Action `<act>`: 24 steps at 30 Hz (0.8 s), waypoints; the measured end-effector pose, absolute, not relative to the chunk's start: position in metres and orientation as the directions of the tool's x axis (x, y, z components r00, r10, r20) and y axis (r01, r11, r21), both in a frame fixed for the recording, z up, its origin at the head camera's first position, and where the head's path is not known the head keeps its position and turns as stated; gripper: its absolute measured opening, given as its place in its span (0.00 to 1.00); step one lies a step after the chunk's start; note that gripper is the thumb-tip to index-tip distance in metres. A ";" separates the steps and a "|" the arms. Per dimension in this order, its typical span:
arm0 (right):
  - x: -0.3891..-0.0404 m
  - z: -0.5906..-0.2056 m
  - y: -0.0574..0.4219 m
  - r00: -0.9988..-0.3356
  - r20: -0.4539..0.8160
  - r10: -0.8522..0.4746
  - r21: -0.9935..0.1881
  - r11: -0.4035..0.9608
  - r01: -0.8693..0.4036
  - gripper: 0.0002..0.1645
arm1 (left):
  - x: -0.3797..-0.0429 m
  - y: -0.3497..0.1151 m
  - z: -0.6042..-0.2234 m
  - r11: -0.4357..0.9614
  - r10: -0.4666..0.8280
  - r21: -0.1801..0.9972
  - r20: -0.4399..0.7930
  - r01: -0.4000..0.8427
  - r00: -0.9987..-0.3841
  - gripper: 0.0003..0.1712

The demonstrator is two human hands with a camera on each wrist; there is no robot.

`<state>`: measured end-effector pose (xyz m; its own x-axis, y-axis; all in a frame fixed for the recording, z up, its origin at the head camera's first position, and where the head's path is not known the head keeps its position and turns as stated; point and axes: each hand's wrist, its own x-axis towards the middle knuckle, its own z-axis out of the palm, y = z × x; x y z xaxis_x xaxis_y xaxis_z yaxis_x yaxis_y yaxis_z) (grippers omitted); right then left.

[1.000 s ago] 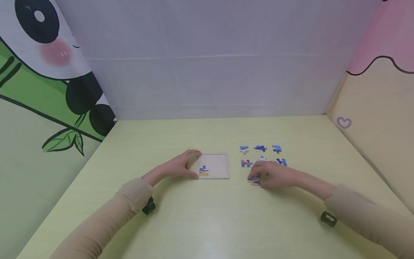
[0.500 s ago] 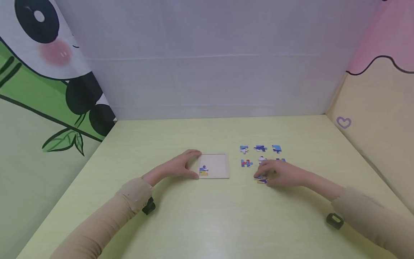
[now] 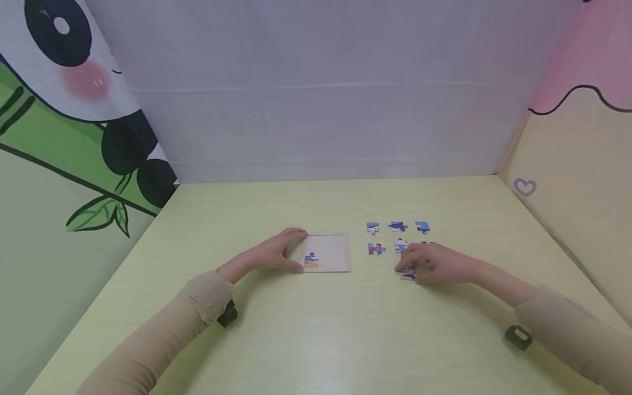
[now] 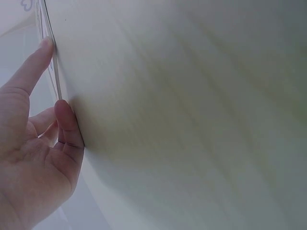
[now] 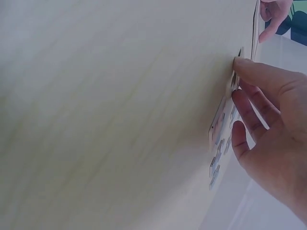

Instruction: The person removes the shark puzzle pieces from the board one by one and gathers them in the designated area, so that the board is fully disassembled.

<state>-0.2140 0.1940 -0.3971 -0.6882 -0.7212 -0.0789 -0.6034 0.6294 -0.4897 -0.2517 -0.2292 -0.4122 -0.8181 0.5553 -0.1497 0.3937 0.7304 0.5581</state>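
Observation:
A shallow square puzzle tray (image 3: 329,253) lies on the table, with one blue and yellow jigsaw piece (image 3: 311,260) in its near left corner. My left hand (image 3: 270,253) holds the tray's left side, the thumb at the near corner and a finger at the far one. My right hand (image 3: 439,263) pinches a blue and yellow jigsaw piece (image 3: 407,276) between thumb and fingers, low over the table to the right of the tray. Its edge (image 5: 235,80) shows in the right wrist view. The fingers partly hide that piece and others behind it.
Three jigsaw pieces (image 3: 397,226) lie in a far row. Nearer are a red and blue piece (image 3: 376,249), a white and blue piece (image 3: 400,244) and a partly hidden one (image 3: 428,243). A pale curtain (image 3: 316,131) stands behind the table.
My right hand has shifted to the right with the pinched jigsaw piece, uncovering more of the white and blue piece. The left hand and the tray have stayed in place.

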 end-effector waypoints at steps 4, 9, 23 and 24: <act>-0.213 -0.397 0.196 -0.694 -0.094 -0.714 -0.482 0.642 -0.596 0.25 | -0.253 -0.229 -0.413 0.735 0.549 0.558 -0.155 0.386 -0.821 0.54; -0.213 -0.397 0.198 -0.695 -0.104 -0.711 -0.484 0.647 -0.589 0.26 | -0.254 -0.229 -0.414 0.735 0.551 0.554 -0.152 0.391 -0.820 0.54; -0.211 -0.399 0.200 -0.688 -0.076 -0.722 -0.488 0.628 -0.606 0.26 | -0.255 -0.229 -0.415 0.737 0.549 0.556 -0.160 0.384 -0.821 0.54; -0.211 -0.399 0.200 -0.688 -0.077 -0.722 -0.489 0.629 -0.605 0.26 | -0.255 -0.229 -0.415 0.736 0.550 0.556 -0.158 0.387 -0.820 0.54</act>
